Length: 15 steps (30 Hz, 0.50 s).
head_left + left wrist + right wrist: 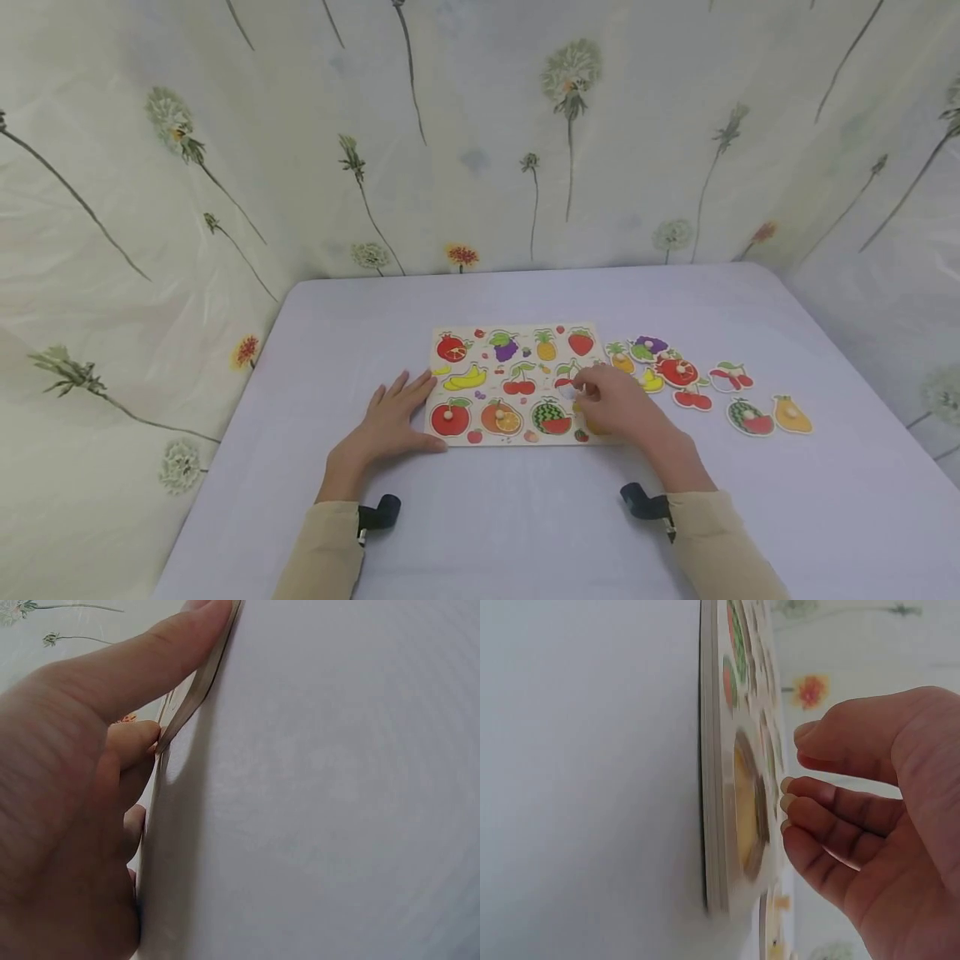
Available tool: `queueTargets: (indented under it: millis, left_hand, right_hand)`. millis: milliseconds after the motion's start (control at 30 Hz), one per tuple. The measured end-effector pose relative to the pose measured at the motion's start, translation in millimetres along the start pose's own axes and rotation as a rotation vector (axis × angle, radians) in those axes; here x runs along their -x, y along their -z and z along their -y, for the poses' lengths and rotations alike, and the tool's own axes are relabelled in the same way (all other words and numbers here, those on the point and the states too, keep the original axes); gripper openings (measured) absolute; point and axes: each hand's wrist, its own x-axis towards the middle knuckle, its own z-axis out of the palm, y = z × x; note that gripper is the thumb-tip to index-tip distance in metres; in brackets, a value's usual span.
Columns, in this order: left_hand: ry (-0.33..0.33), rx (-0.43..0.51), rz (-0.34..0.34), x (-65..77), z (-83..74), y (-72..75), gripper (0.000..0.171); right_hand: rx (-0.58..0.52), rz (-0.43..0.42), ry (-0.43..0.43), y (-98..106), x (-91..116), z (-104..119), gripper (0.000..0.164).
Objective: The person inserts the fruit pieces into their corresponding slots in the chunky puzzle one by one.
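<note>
A wooden fruit puzzle board (438,333) lies flat on the table. My left hand (393,417) rests at its left side, fingers spread along the edge and thumb (195,634) at the near left corner. Over the board's right part is my right hand (622,404), fingers bent; the right wrist view shows a gap between thumb (847,735) and lower fingers, with no piece visible there. An apple piece (450,419) and an orange piece (501,417) with knobs sit in the bottom row. The right hand covers part of the pear picture (746,810).
Right of the board, knobbed pieces lie loose: pineapple (621,358), grapes (647,347), pomegranate (677,372) and cherries (692,400) cluster together, while watermelon (750,418) and pear (792,414) lie farther right. A flowered curtain (465,167) stands behind the table (510,517).
</note>
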Motion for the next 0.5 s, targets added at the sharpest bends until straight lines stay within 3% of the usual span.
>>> queueTargets:
  millis: [500]
  left_hand:
    - [0.004, -0.006, -0.003, -0.9, -0.4, -0.3, 0.109]
  right_hand:
    - [0.01, -0.049, -0.09, 21, 17, -50, 0.027]
